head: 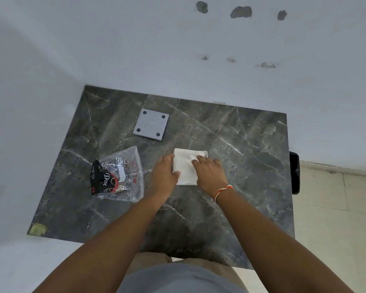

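Observation:
A white square stack of tissues (185, 166) lies in a shallow white holder near the middle of the dark marble table (241, 166). My left hand (164, 176) holds its left edge, thumb curled over the near corner. My right hand (209, 173) rests flat on top of the tissues at their right side, fingers pressing down. A red and white thread band circles my right wrist.
A clear, crumpled tissue wrapper (118, 176) with black and red print lies left of my hands. A grey square plate (151, 124) with four dark round pads sits further back. White walls border the table at left and behind; a black bin (294, 172) stands at the right edge.

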